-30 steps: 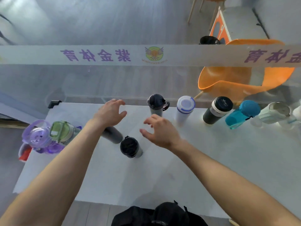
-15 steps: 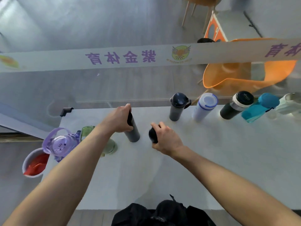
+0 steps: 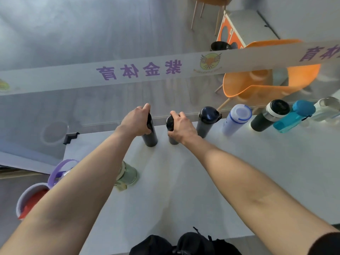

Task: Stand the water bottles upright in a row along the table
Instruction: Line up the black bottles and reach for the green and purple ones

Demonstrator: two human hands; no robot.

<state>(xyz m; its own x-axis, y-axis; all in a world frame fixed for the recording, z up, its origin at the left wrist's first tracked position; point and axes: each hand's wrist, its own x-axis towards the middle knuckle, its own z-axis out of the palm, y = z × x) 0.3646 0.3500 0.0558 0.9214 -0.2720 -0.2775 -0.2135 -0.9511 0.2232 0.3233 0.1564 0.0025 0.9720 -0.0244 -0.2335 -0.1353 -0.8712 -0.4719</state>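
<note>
Moved since half a second ago: both held flasks, carried from the middle of the white table (image 3: pixel 239 181) to its far edge, in line with the standing row; green bottle and purple bottle unmoved near the left edge. Left hand (image 3: pixel 135 121) wrapped round the upper part of a slim black flask (image 3: pixel 151 138), fingers closed on it, base down on the table top, body leaning slightly; right hand (image 3: pixel 181 127) clamped over the cap of a short dark flask (image 3: pixel 172 129), just right of the slim one, base at the table, contact not clear under the hand. Next right of that pair, upright and near each other: a grey bottle with black lid (image 3: pixel 207 121); then a white bottle with blue ring (image 3: pixel 236 117); then a dark green mug with black lid (image 3: pixel 269 115); then a teal bottle (image 3: pixel 292 116), touching or nearly touching a pale clear bottle (image 3: pixel 326 109) at the frame edge, cannot tell which. Nearer than the slim flask and to its left, a green bottle (image 3: pixel 127 175) lying partly under the left forearm; further left, a purple bottle (image 3: pixel 60 171), mostly hidden by the arm. Off the table's left edge, a round bin with red contents (image 3: pixel 31 199). Beyond the far edge, a glass panel with a white printed band (image 3: pixel 128 74) and an orange chair (image 3: pixel 266 83) behind it.
</note>
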